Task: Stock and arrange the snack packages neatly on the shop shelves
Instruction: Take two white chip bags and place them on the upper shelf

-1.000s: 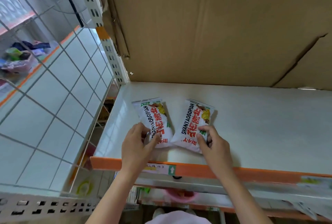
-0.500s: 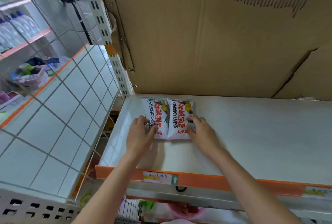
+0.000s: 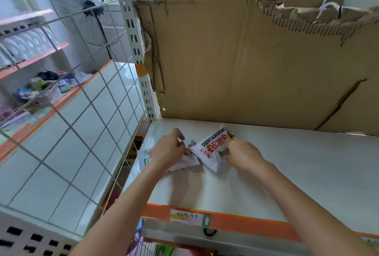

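Observation:
Two white snack packages with red and black print are at the left of a white shelf [image 3: 307,163] with an orange front edge. My left hand [image 3: 169,150] grips the left snack package [image 3: 184,162], which is mostly hidden under the hand and looks crumpled. My right hand [image 3: 243,154] holds the right snack package [image 3: 213,149], tilted with its far end raised toward the back. The two packages touch each other near the middle.
Torn brown cardboard [image 3: 256,67] lines the back of the shelf. A white slotted upright [image 3: 141,71] and a wire grid panel [image 3: 67,112] close the left side. Another shelf with bottles and clutter [image 3: 34,87] stands far left. A price label [image 3: 189,217] sticks on the orange edge.
The two packages lay flat side by side under my fingers; now both hands have closed on them and lifted or tilted them. The view has tipped upward.

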Demonstrator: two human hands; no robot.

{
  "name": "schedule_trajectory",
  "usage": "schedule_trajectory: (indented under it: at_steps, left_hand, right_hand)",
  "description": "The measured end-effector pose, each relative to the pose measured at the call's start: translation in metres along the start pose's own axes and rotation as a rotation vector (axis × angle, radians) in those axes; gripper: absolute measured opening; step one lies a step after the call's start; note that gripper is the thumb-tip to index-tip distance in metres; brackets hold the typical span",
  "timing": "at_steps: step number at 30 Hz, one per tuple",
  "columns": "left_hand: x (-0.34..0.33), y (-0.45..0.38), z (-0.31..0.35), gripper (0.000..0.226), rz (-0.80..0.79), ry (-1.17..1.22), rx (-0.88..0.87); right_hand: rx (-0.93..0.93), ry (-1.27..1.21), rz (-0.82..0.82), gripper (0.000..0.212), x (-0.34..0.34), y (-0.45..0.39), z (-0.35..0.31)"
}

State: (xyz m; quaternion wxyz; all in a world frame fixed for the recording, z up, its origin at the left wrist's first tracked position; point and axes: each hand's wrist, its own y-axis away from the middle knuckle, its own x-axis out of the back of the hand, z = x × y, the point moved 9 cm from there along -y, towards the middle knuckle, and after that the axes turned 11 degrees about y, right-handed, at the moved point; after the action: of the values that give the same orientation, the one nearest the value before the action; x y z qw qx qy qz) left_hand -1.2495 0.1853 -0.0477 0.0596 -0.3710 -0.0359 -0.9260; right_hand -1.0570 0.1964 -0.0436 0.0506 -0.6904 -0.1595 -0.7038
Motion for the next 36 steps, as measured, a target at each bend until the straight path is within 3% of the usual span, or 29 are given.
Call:
schedule_trajectory:
  at_steps: [2, 4, 6, 7, 11, 13, 15, 19, 28, 33, 36]
  left_hand:
    - [0.007, -0.009, 0.006, 0.03, -0.031, -0.067, -0.066]
    - [0.0, -0.012, -0.001, 0.042, -0.204, -0.245, -0.072]
    - [-0.01, -0.006, -0.021, 0.055, -0.404, -0.27, 0.029]
    - [-0.012, -0.004, -0.03, 0.059, -0.432, -0.246, 0.065]
    - [0.009, -0.004, -0.047, 0.061, -0.095, -0.246, 0.167]
    - [0.012, 0.001, -0.054, 0.067, 0.05, -0.107, 0.223]
    - [0.011, 0.007, -0.048, 0.065, 0.126, 0.011, 0.146]
    - [-0.012, 0.016, -0.04, 0.074, 0.059, -0.007, 0.003]
    - [-0.034, -0.025, -0.036, 0.099, -0.078, -0.272, -0.057]
    - [-0.033, -0.039, -0.029, 0.089, -0.08, -0.331, -0.083]
    - [-0.026, -0.013, -0.003, 0.058, 0.078, -0.322, -0.266]
  right_hand:
    - [0.145, 0.058, 0.069, 0.047, 0.003, -0.009, -0.005]
    - [0.269, 0.109, -0.004, 0.07, -0.007, -0.014, -0.011]
    - [0.274, 0.144, -0.05, 0.074, -0.017, -0.019, -0.009]
    - [0.238, 0.137, -0.043, 0.072, -0.021, -0.023, -0.005]
    - [-0.066, 0.141, 0.035, 0.062, -0.009, -0.031, 0.014]
    - [-0.061, 0.054, 0.055, 0.063, -0.008, -0.032, 0.01]
    - [0.059, 0.034, 0.064, 0.057, -0.012, -0.031, -0.003]
    - [0.127, -0.013, -0.024, 0.062, -0.04, -0.028, -0.016]
    - [0.123, -0.007, 0.058, 0.073, -0.072, -0.023, -0.051]
    - [0.067, -0.051, 0.144, 0.071, -0.062, -0.019, -0.052]
    - [0.042, -0.182, 0.183, 0.062, -0.052, -0.002, -0.045]
